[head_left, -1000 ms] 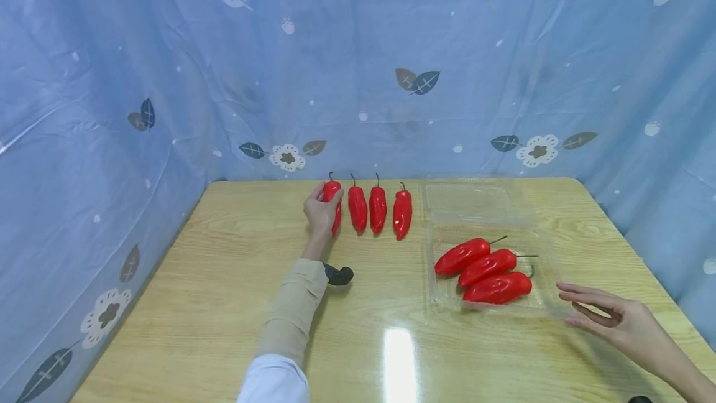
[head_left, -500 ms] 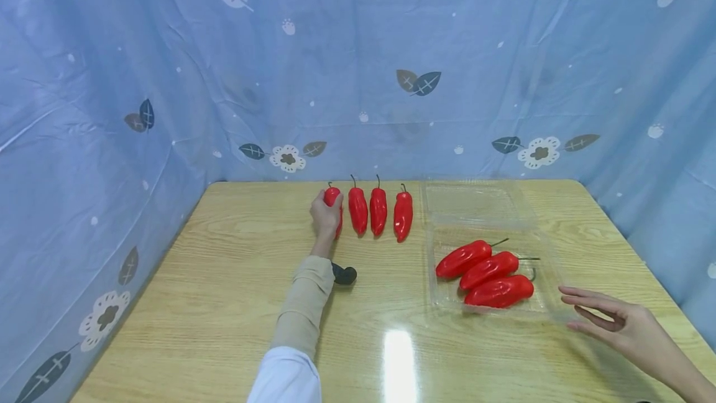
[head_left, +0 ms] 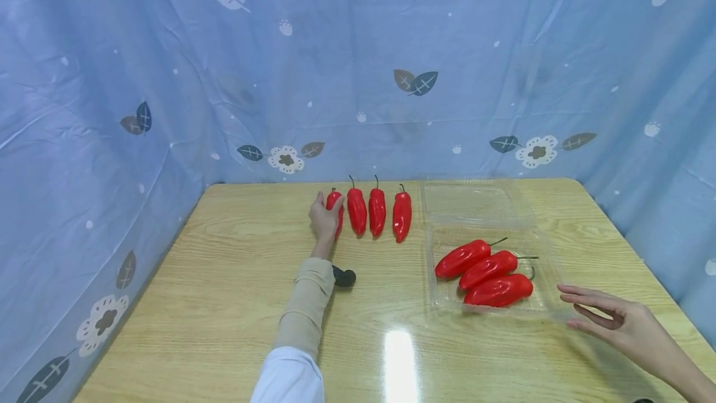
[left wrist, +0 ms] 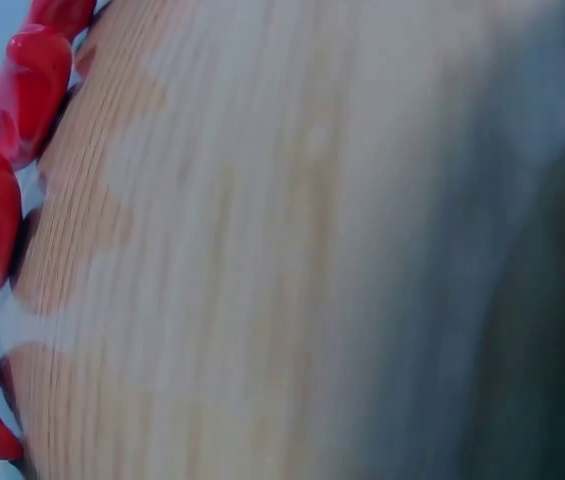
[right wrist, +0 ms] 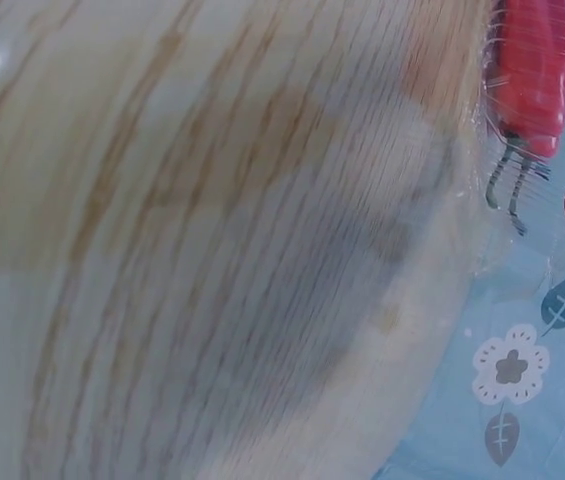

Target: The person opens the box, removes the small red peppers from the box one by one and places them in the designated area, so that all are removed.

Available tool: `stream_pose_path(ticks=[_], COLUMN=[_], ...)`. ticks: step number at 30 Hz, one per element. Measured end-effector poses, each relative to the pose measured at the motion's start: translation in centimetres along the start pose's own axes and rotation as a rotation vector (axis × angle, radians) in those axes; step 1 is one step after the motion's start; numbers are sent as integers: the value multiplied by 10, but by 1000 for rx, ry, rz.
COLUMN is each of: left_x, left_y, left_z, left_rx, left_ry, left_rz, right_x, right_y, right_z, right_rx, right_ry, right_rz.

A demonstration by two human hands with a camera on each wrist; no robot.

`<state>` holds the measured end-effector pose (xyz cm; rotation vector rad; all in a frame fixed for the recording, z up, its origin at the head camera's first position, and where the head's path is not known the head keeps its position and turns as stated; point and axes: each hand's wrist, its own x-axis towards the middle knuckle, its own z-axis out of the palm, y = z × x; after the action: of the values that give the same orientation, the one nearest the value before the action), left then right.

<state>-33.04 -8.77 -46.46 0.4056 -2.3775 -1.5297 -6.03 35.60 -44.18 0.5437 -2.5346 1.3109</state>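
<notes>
At the left end of a row of red chili peppers, my left hand [head_left: 323,217] grips one pepper [head_left: 334,199] between thumb and fingers, covering part of it. Three more peppers lie to its right: one close by [head_left: 357,211], a second [head_left: 377,212] and a third [head_left: 402,216]. Red pepper ends [left wrist: 24,95] also show along the left wrist view's edge. A clear plastic box [head_left: 429,266] holds three peppers [head_left: 489,270] lying slanted side by side. My right hand [head_left: 623,322], fingers loosely bent and holding nothing, is at the box's right edge; whether it touches is unclear.
The box's clear lid [head_left: 472,199] lies folded back behind it. A blue patterned curtain [head_left: 358,67] surrounds the wooden table [head_left: 224,303] at the back and sides. A black device [head_left: 344,277] sits at my left wrist.
My left hand has shifted slightly right and toward me, and the pepper in its grip has come a little nearer. The right hand and the box have stayed put.
</notes>
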Motion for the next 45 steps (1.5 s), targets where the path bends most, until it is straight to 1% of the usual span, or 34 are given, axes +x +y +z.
stream_pose_path(ticks=[3,6,9,12,14,17,20,22,25,28,29,32,36,39,42,45], left_x=[-1,-2,-4,-7,-10,-20,-36,-51,-78,-106,-114,-132,-147,-158,-168,-176], left_y=[3,9,17,26,32,43,54,61,74,83,85,76,61,61,65,70], left_z=[-1,-3,-7,-11,-14,-19,-21,-22,-28,-37,-39,-34,-19,-9,4,18], left_rx=[4,-20,-124,-271,-361,-440,-469,-483,-488,-453,-441,-420,-404,-369,-372,-376], left_ry=[-10,-15,-30,-64,-86,-137,-221,-300,-430,-554,-587,-663,-749,-822,-887,-928], left_rz=[-17,-5,52,110,137,166,222,262,297,319,324,362,403,418,423,445], right_x=[-1,-1,0,2,4,5,5,4,2,1,1,2,3,3,2,2], right_y=[1,1,2,1,1,1,0,0,0,-1,-2,-4,-5,-5,-5,-6], right_z=[0,-1,-1,-2,-2,-3,-3,-3,-3,-2,-2,-1,-1,-2,-2,-1], right_rx=[0,-7,-14,-21,-28,-28,-32,-30,-29,-21,-19,-13,-13,-12,1,24], right_ry=[-3,-3,-4,-3,-2,-5,-7,-8,-9,-8,-7,-4,-7,-9,-7,-12], right_rz=[2,2,8,19,22,30,38,44,47,41,36,23,25,30,21,3])
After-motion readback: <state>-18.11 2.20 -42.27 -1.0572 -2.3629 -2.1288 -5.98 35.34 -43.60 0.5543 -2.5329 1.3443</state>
